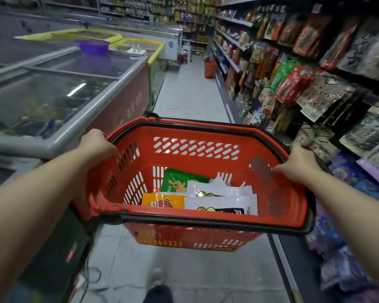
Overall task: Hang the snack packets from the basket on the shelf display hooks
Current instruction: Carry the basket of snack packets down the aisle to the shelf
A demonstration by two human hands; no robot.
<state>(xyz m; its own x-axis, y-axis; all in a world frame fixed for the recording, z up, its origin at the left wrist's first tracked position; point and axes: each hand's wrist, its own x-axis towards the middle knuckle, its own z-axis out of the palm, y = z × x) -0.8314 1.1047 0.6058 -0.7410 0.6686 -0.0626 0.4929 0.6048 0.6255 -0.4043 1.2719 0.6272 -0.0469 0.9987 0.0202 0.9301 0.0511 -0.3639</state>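
Barely begun: red basket (206,171) gripped by the rim, left hand (96,145) at 9 o'clock, right hand (298,165) at 3 o'clock. Green (179,182), orange (162,201) and white snack packets (221,199) inside, none hung. Display hooks (315,125) at 2 o'clock, already stocked.

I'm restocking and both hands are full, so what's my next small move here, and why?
Probably set the red basket down. Your left hand and right hand both grip its rim, so neither can lift a snack packet toward the display hooks on your right.
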